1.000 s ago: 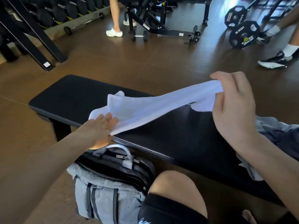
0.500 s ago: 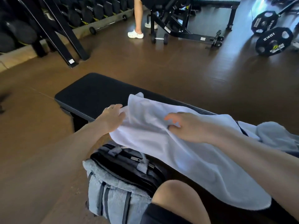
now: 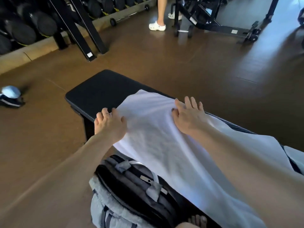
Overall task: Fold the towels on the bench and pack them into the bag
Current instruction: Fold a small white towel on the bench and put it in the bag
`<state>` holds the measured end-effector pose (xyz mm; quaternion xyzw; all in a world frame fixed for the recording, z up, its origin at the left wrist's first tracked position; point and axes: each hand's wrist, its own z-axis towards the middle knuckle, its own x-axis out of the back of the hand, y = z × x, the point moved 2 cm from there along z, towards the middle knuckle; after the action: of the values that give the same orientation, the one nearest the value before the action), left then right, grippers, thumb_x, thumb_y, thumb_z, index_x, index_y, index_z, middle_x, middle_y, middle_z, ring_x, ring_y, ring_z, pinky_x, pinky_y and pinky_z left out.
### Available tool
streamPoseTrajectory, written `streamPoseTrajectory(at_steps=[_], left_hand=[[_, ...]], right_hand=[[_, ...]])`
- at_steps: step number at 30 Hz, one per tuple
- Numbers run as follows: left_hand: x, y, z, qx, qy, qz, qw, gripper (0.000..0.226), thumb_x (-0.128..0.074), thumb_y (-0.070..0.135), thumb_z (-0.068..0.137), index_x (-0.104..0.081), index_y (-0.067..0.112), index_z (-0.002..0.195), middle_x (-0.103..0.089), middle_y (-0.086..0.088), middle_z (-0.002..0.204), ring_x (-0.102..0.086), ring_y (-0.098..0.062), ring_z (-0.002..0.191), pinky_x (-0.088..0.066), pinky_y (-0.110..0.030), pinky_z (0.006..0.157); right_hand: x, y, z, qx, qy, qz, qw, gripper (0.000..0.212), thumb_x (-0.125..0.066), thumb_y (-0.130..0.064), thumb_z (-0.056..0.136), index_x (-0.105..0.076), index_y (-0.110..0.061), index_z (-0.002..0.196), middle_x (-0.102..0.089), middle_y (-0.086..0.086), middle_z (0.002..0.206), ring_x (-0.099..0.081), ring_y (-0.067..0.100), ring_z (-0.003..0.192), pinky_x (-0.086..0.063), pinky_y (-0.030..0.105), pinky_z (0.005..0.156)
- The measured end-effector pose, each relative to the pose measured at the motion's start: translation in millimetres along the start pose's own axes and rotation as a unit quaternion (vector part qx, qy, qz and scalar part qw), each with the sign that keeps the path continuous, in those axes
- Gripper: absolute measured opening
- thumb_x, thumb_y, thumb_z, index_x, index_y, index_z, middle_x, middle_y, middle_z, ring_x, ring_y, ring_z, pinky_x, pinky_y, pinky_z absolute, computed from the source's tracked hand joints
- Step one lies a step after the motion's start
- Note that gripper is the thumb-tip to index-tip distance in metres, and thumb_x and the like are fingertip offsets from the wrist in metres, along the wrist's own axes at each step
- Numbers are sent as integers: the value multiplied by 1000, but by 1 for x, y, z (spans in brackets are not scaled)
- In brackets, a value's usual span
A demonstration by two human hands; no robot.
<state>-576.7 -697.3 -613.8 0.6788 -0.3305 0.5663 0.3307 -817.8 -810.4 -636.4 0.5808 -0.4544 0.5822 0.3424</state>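
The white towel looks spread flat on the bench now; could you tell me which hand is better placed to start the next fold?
Probably the left hand: it rests at the white towel's near-left edge.

a dumbbell rack point(image 3: 41, 28) fills the upper left of the frame. a leg in a white clog point(image 3: 157, 26) stands top centre, beside a black machine frame point(image 3: 213, 22). a blue-grey shoe point(image 3: 10, 97) lies at the left edge.
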Motion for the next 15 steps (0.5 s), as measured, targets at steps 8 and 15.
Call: streamPoseTrajectory(at_steps=[8, 15], left_hand=[[-16, 26, -22, -145, -51, 4, 988, 67, -18, 57, 104, 1, 29, 161, 11, -1, 169, 10, -22, 155, 3, -41, 126], [-16, 37, 26, -182, -47, 24, 982, 68, -15, 62, 102, -1, 33, 162, 11, 1, 170, 11, -19, 156, 4, -42, 126]], right_hand=[[-5, -43, 5, 184, 39, -45, 981, 70, -4, -48, 91, -37, -24, 148, -37, 3, 152, -38, 27, 136, -33, 43, 107], [-6, -17, 40, 143, 41, -24, 989, 56, -12, -48, 98, -26, -31, 149, -23, -1, 159, -24, 22, 145, -27, 41, 112]])
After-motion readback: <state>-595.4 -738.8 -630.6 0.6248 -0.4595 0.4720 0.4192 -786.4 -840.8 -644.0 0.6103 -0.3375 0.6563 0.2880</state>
